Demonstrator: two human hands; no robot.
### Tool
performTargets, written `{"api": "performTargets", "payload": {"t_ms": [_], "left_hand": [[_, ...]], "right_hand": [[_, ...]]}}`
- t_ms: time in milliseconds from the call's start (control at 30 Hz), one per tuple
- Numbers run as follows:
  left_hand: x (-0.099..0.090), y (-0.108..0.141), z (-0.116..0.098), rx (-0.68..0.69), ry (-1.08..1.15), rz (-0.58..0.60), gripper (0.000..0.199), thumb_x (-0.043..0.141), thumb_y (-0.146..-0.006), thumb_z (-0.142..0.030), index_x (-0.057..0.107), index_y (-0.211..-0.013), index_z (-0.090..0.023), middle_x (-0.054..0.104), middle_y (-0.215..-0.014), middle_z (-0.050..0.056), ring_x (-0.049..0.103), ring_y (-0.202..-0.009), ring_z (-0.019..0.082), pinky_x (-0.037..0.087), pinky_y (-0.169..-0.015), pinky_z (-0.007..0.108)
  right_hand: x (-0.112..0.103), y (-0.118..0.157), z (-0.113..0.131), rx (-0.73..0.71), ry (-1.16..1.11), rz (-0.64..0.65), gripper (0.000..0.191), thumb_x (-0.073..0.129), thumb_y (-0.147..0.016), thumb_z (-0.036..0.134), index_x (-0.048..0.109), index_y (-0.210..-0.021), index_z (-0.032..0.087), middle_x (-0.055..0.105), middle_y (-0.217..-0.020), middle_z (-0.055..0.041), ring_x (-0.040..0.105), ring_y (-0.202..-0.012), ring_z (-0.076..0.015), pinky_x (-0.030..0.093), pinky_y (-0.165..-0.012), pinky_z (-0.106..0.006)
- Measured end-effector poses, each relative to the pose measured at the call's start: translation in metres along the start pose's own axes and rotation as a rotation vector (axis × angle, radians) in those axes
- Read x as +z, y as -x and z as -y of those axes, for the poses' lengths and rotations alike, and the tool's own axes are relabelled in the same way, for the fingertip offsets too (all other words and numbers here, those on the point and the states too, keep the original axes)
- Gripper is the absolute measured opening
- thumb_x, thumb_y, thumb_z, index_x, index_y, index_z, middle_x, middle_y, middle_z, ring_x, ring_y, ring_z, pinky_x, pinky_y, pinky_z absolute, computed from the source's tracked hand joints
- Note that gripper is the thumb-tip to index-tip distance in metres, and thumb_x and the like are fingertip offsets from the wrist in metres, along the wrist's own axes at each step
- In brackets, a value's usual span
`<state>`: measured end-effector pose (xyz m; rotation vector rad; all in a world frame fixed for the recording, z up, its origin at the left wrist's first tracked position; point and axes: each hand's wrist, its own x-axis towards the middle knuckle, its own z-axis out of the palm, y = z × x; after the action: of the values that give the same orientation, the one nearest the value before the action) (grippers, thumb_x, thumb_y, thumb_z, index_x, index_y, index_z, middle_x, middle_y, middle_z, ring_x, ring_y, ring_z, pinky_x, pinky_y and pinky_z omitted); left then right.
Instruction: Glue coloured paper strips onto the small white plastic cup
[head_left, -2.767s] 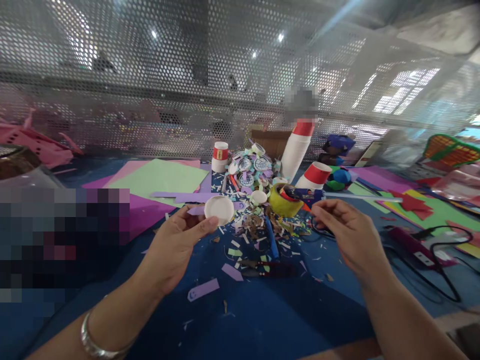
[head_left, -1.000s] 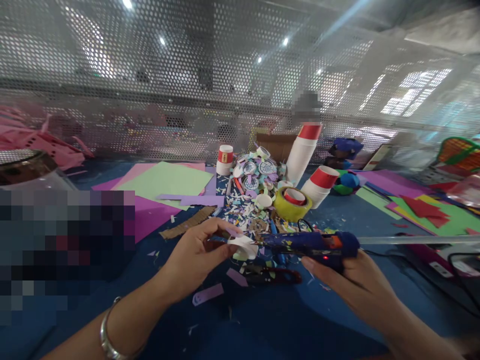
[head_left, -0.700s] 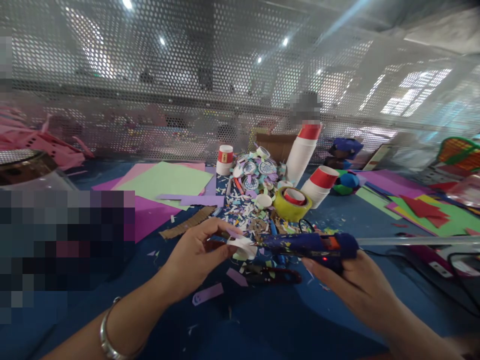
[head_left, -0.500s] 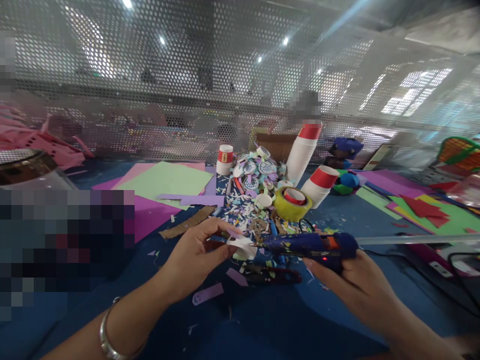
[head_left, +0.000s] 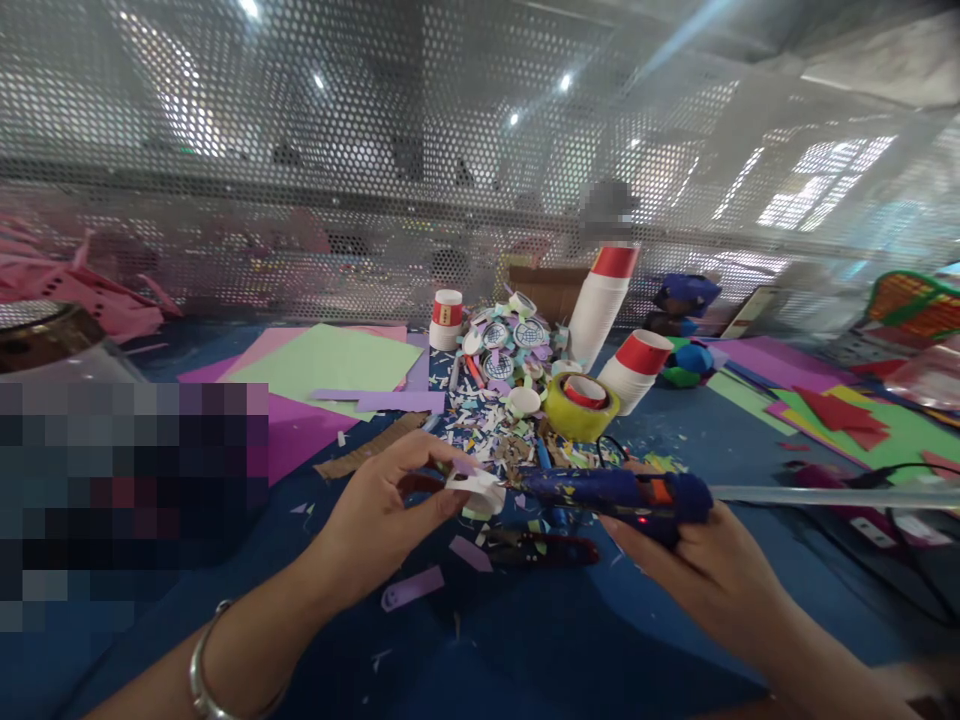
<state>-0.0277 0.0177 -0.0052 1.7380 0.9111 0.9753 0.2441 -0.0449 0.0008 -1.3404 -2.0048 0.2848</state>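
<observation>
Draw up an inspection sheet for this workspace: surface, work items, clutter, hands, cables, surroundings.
Surface: blue tabletop, littered around the middle.
Work items: white piece; blue glue gun, red light lit, tip at the piece, contact unclear.
Clutter: paper scraps, cardboard strip, yellow tape roll, snips.
Hands: left hand pinches the white piece; right hand grips the glue gun.
Cables: black cable loop just beyond the glue gun; more at right.
Surroundings: perforated screen behind the table.

Appears to be a craft workshop, judging by a flat pale-green paper sheet [head_left: 330, 362], white and purple paper scraps [head_left: 478, 432] on a dark-blue tabletop [head_left: 480, 665], a blue plastic glue gun [head_left: 589, 490] and a grey perforated-metal screen [head_left: 300, 130].
</observation>
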Motion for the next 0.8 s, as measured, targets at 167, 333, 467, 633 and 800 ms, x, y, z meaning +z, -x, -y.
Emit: {"api": "performTargets", "payload": {"t_ms": [167, 333, 467, 633, 800], "left_hand": [[0.0, 0.001, -0.003, 0.032, 0.027, 0.004, 0.011, 0.067, -0.082, -0.026, 0.068, -0.092, -0.023, 0.064, -0.094, 0.003, 0.063, -0.089, 0.018, 0.052, -0.076, 0.03], [0.002, -0.001, -0.003, -0.081, 0.243, 0.005, 0.016, 0.071, -0.079, -0.028, 0.064, -0.093, -0.023, 0.067, -0.087, 0.001, 0.063, -0.08, 0.015, 0.051, -0.074, 0.029], [0.002, -0.003, -0.002, -0.184, 0.345, 0.018, 0.02, 0.072, -0.078, -0.027, 0.061, -0.094, -0.023, 0.071, -0.088, 0.0, 0.064, -0.084, 0.016, 0.05, -0.079, 0.03], [0.001, -0.003, 0.001, -0.207, 0.379, 0.011, 0.019, 0.073, -0.078, -0.027, 0.062, -0.093, -0.024, 0.07, -0.09, 0.0, 0.064, -0.087, 0.016, 0.05, -0.079, 0.03], [0.001, -0.002, 0.0, -0.235, 0.413, 0.024, 0.02, 0.074, -0.077, -0.025, 0.061, -0.092, -0.023, 0.07, -0.088, 0.0, 0.063, -0.087, 0.016, 0.049, -0.08, 0.029]], "right_hand": [[-0.001, 0.003, -0.001, -0.021, 0.083, -0.026, 0.026, 0.054, -0.089, 0.026, 0.062, -0.065, 0.021, 0.065, -0.057, 0.0022, 0.061, -0.053, -0.0146, 0.054, -0.063, -0.026], [-0.001, 0.006, 0.001, 0.021, 0.056, -0.068, 0.023, 0.056, -0.088, 0.027, 0.066, -0.068, 0.021, 0.07, -0.062, 0.0007, 0.065, -0.057, -0.0165, 0.054, -0.06, -0.026], [-0.003, 0.006, 0.007, 0.1, -0.004, -0.101, 0.022, 0.057, -0.088, 0.029, 0.071, -0.073, 0.022, 0.073, -0.066, -0.0004, 0.068, -0.059, -0.0191, 0.054, -0.059, -0.028], [-0.003, 0.005, 0.01, 0.115, -0.052, -0.088, 0.02, 0.058, -0.087, 0.03, 0.07, -0.072, 0.023, 0.072, -0.065, 0.0003, 0.067, -0.06, -0.019, 0.055, -0.061, -0.028], [0.0, 0.006, 0.007, 0.081, -0.017, -0.104, 0.02, 0.058, -0.087, 0.03, 0.071, -0.074, 0.022, 0.071, -0.066, 0.0012, 0.066, -0.06, -0.0176, 0.055, -0.064, -0.026]]}}
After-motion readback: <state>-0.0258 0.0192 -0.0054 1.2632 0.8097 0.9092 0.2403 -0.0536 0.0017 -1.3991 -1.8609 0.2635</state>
